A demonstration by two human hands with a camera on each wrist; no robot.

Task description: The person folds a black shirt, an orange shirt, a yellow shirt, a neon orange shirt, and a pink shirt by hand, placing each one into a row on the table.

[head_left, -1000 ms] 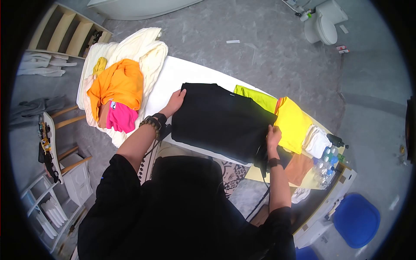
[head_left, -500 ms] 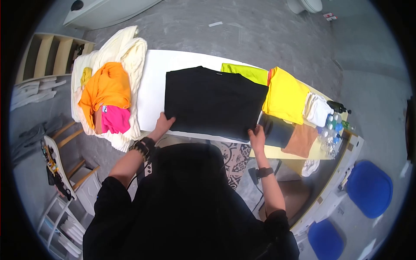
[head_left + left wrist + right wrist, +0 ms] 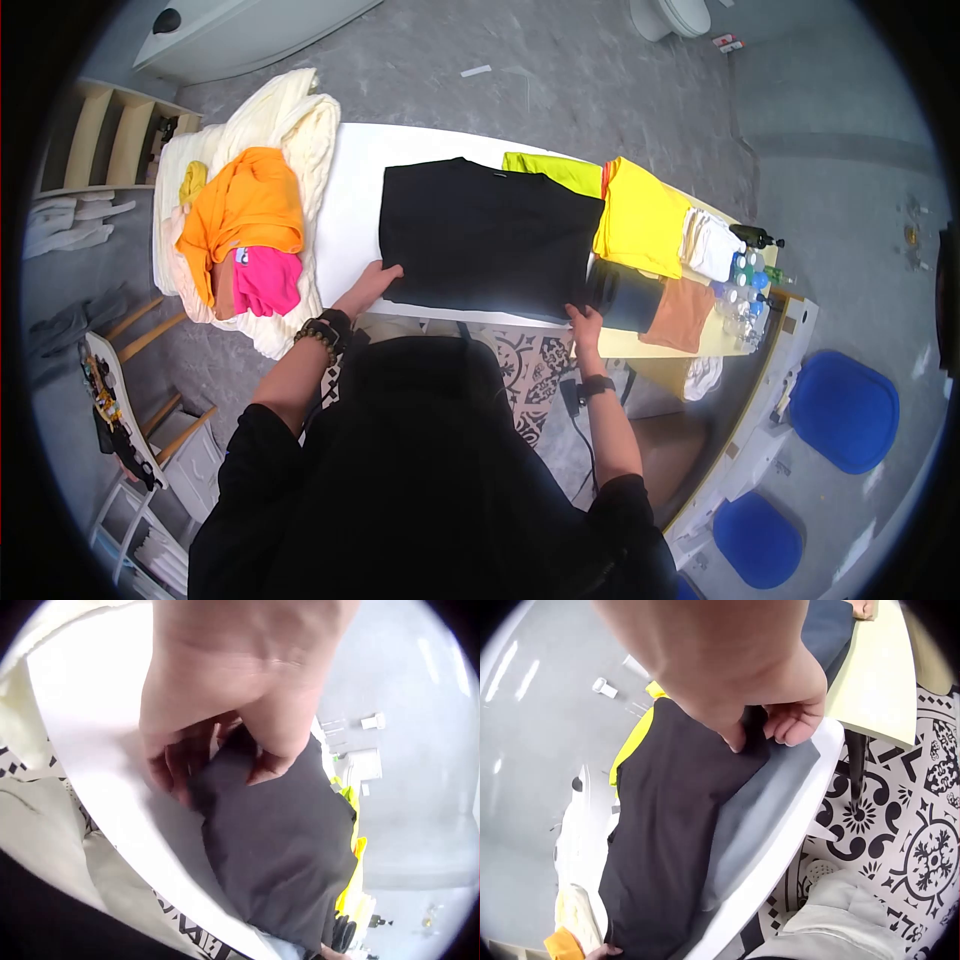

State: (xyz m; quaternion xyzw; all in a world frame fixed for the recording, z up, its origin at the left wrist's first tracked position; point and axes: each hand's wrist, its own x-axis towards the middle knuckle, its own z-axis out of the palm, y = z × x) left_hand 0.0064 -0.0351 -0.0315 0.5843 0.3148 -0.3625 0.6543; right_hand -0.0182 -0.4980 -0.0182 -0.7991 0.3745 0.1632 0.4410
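Note:
A black garment lies spread on the white table, its neckline toward the far edge. At its near left corner my left hand grips the fabric; the left wrist view shows thumb and fingers of that hand pinching the dark cloth. My right hand holds the near right corner. In the right wrist view, the thumb and curled fingers of this hand pinch the black cloth, with a grey-blue layer beneath its edge.
Orange and pink clothes lie on a cream blanket at left. Right of the garment are lime, yellow, white and brown cloths, and several bottles. Blue seats stand at the right.
The black garment has come down from a raised, tilted hold to lie flat on the table. My left hand has shifted from its upper left side to the near left corner.

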